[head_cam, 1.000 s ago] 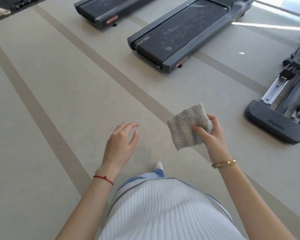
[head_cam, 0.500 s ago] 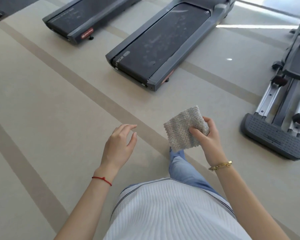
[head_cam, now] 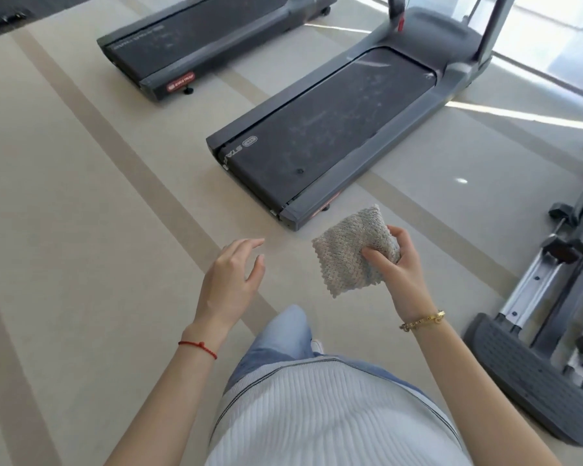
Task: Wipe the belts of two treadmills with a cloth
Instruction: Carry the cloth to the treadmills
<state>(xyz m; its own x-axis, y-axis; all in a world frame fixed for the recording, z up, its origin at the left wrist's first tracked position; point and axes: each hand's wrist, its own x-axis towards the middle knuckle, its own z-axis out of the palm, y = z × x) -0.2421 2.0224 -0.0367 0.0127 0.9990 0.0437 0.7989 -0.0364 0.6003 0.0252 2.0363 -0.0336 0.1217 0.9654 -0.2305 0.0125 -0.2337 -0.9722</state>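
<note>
Two treadmills are lying across the frame's top, near one (head_cam: pixel 334 129) at centre, far one (head_cam: pixel 196 35) upper left; right hand (head_cam: pixel 398 267) is pinching the cloth (head_cam: pixel 347 250), left hand (head_cam: pixel 231 280) is hovering with relaxed fingers.

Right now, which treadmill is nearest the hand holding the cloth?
The right-hand treadmill, whose rear end lies just beyond the cloth; the other treadmill sits farther left.

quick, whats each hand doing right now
Left hand: open, fingers relaxed, holding nothing.
Right hand: grips the folded grey cloth, thumb on top.
</note>
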